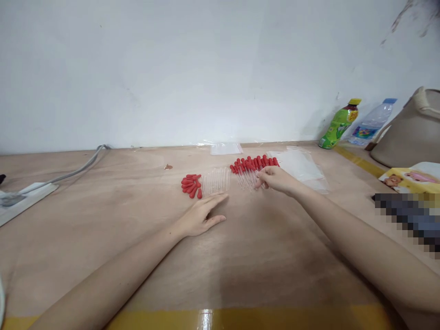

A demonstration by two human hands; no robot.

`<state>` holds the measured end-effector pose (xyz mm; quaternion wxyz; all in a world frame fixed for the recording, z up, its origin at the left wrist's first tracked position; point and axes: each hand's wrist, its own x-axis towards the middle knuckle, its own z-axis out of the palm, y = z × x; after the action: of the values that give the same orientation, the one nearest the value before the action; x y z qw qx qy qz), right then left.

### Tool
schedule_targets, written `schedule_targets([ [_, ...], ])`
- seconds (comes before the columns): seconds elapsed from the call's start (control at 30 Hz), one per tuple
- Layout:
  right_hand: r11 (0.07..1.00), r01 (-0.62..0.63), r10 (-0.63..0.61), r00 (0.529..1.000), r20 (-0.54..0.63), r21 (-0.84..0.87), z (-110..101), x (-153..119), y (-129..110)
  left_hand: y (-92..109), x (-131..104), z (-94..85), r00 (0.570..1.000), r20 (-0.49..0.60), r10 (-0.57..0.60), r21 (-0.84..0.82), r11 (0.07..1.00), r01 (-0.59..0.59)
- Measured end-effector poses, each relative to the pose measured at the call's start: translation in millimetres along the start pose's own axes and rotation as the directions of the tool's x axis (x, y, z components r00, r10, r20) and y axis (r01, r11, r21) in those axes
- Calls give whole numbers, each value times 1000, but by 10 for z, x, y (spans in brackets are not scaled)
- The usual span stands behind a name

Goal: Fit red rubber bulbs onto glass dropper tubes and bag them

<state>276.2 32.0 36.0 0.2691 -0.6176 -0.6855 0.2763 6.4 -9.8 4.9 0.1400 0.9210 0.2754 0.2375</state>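
Observation:
My left hand (206, 213) rests on the table, its fingers stretched out and nothing held. Just beyond its fingertips lies a row of clear glass tubes (216, 180). A small pile of loose red rubber bulbs (191, 185) sits left of these tubes. To the right, several droppers (252, 164) with red bulbs and clear tubes lie side by side, bulbs toward the wall. My right hand (273, 178) is at the right end of this group, thumb and fingers pinched on a dropper's clear tube; the fingers partly hide it.
Clear plastic bags (302, 167) lie behind my right hand. A green drink bottle (338, 126), a water bottle (371, 123) and a beige bag (409, 133) stand at the right. A grey cable (82, 165) runs to a white power strip (27, 199) on the left.

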Motion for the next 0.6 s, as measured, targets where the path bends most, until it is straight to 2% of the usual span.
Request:
schedule_targets([
  [0.1, 990, -91, 77, 990, -120, -111, 24, 194, -61, -14, 21, 0, 994, 103, 36, -10, 999, -35],
  [0.27, 929, -196, 55, 912, -406, -315, 253, 366, -238, -24, 29, 4, 992, 125, 24, -9, 1000, -23],
  [0.3, 912, -213, 47, 904, -426, -351, 301, 391, -253, -23, 28, 3, 992, 126, 21, -10, 1000, -20],
  [0.43, 860, -224, 28, 918, -396, -458, 431, 467, -241, -31, 23, -1, 990, 137, 11, -7, 1000, -10],
  [0.6, 811, -216, -18, 920, -393, -544, 471, 465, -187, -51, 20, 6, 990, 139, 12, -7, 1000, -11],
])
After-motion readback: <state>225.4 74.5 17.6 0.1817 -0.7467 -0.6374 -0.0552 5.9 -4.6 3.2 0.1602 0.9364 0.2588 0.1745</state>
